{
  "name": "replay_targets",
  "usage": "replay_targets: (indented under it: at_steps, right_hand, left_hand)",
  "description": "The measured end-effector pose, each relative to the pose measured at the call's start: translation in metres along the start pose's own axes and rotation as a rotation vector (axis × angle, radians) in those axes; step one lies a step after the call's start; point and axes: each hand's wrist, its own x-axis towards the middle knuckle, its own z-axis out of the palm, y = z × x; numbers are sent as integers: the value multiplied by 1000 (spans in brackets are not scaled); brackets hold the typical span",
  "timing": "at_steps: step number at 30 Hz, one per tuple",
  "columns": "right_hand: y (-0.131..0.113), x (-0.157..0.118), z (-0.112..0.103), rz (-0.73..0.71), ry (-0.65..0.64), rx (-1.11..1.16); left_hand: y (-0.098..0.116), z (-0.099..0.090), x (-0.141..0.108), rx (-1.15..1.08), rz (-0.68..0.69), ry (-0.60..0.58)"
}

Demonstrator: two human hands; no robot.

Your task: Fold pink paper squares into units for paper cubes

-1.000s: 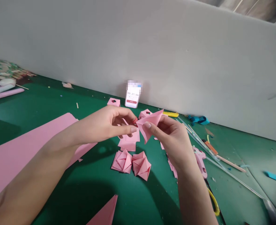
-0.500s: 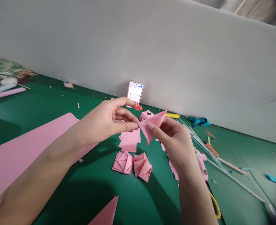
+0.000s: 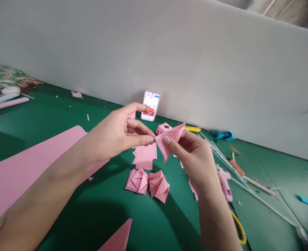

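Observation:
A folded piece of pink paper [image 3: 172, 135] is held up above the table between my hands. My right hand [image 3: 195, 153] grips it, thumb on the near face and fingers behind. At its left corner, my left hand [image 3: 119, 130] pinches the tip between thumb and a finger, while the index finger, wrapped in a red band, stretches out in front of a phone [image 3: 151, 101]. Below lie two clusters of folded pink paper, one on the left [image 3: 138, 181] and one on the right [image 3: 159, 185], near a stack of pink paper pieces [image 3: 144, 157].
A large pink sheet [image 3: 51, 150] covers the left of the green table. On the right lie a pink glue gun [image 3: 224, 182], clear sticks, a yellow-handled tool [image 3: 239, 226] and teal scraps [image 3: 223, 135]. A grey wall [image 3: 117, 45] rises behind. More folded pink paper [image 3: 117, 237] lies at the front.
My left index finger has moved down and slightly left, away from the pink paper. Both hands keep their hold, and the paper has barely shifted.

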Motion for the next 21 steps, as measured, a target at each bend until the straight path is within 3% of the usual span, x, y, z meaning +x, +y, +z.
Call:
replay_targets:
  at_steps: [16,21]
  right_hand:
    - [3,1,2,13,-7,-25]
    - [3,2,3,28,-2,-15]
  left_hand:
    - [-1,7,1,33,30,66]
    - [-3,5,1,55,54,26]
